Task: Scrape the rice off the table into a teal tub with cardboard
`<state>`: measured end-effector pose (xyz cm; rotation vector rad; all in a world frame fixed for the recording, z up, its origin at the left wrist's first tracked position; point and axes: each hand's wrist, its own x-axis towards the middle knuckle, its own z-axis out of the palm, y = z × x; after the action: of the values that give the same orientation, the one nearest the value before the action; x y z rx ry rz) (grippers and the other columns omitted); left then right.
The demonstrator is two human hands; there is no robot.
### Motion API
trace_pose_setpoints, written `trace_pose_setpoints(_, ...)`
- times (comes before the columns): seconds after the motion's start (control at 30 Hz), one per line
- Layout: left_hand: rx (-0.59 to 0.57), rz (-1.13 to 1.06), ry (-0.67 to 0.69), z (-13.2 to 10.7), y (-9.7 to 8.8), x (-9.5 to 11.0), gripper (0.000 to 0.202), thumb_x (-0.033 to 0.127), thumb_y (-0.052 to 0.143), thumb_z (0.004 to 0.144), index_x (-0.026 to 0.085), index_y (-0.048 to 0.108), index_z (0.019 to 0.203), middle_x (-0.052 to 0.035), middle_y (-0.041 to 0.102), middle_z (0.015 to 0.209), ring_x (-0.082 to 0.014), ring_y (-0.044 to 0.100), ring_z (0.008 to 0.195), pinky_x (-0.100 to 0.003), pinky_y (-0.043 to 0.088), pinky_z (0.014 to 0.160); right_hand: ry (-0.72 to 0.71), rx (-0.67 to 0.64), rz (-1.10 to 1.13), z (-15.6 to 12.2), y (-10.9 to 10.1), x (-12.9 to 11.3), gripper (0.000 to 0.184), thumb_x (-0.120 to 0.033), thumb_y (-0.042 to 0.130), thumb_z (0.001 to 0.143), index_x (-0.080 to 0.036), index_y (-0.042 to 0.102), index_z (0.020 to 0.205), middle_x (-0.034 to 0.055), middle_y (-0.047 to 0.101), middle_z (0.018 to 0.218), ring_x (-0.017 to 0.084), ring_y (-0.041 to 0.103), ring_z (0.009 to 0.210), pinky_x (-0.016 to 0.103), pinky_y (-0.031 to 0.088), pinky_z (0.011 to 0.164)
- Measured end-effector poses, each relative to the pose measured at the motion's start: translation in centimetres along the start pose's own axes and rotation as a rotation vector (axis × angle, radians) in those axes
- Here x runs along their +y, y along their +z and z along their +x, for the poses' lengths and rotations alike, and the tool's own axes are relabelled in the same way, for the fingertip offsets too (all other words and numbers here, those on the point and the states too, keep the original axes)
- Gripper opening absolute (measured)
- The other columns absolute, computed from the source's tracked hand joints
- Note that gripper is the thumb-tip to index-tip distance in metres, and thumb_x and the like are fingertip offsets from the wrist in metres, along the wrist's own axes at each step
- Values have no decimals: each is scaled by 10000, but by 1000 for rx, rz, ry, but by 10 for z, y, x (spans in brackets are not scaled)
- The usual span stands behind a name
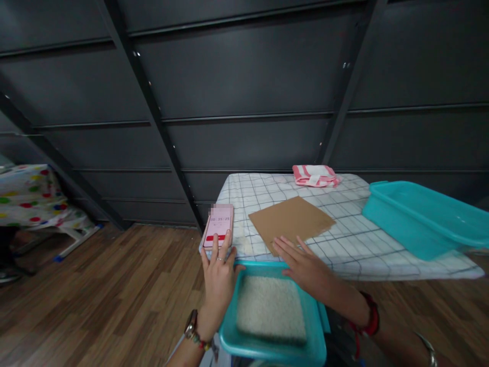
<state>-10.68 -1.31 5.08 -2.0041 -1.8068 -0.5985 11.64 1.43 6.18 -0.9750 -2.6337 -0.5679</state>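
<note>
My left hand [219,267] has its fingers spread, the tips over the lower edge of a phone [219,224] that shows a running timer and a red button. Its thumb lies by the rim of a teal plastic tub [227,334]. White grains that look like rice [269,308] fill the tub's bottom. My right hand [301,265] is stretched out with fingers apart, its tips over the near corner of a flat brown cardboard sheet [292,220]. Neither hand holds anything.
A checked white cloth [267,186] covers the table. At the back lies a folded pink-striped towel [315,175]. To the right stands a second teal tub [405,229]. Another table with a dotted cover [30,199] is at the far left, before a dark panel wall [244,76].
</note>
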Motion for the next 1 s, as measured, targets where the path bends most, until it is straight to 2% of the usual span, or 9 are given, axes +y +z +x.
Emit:
trace_pose_setpoints(0.13,4,2,-6,1,-1,1,207,182,613,731,184,674,929,-133,441,1328,-373,304,1271,-671,250,971,14,-84,9,8,-4,35,443,-113,407,820,-75,442,1260,166,475,1295,259,397,1225,485,358,979)
trace_pose_setpoints(0.3,2,-1,-8,1,-1,1,202,182,623,725,179,676,920,-135,449,1319,-372,311,1267,-663,262,971,-47,-258,-14,13,-11,82,489,-11,380,758,-108,486,1226,157,532,1237,232,497,1139,375,445,908)
trace_pose_setpoints(0.47,4,-16,-16,2,-2,1,188,179,618,727,182,679,905,-123,444,1325,-369,310,1269,-655,264,977,-187,-293,-119,22,-10,86,442,45,349,764,-111,541,1131,149,625,1079,201,619,925,318,504,762)
trace_pose_setpoints(0.6,-3,-13,-16,1,-2,1,193,175,613,728,183,678,910,-124,443,1329,-364,304,1275,-648,267,981,-203,-220,-202,26,-11,83,370,21,393,774,-80,547,1095,163,639,1000,216,629,835,326,500,691)
trace_pose_setpoints(0.8,7,5,-11,0,-2,1,189,183,601,739,194,675,913,-124,442,1332,-359,295,1279,-642,270,984,-51,39,-208,38,-20,104,250,-66,419,811,-98,577,1003,127,634,899,214,593,831,341,459,745)
trace_pose_setpoints(0.87,10,5,-8,0,-2,1,194,182,594,743,196,673,920,-128,437,1334,-356,293,1280,-643,263,986,-55,57,-190,47,-20,111,264,-72,410,818,-104,566,1028,125,628,917,213,583,838,338,452,733)
trace_pose_setpoints(1.0,12,-25,-14,0,-2,0,197,174,606,729,193,676,911,-130,445,1326,-370,290,1277,-658,260,978,-76,13,-133,66,-21,123,283,-64,399,824,-121,549,1056,120,627,986,199,582,863,320,443,718)
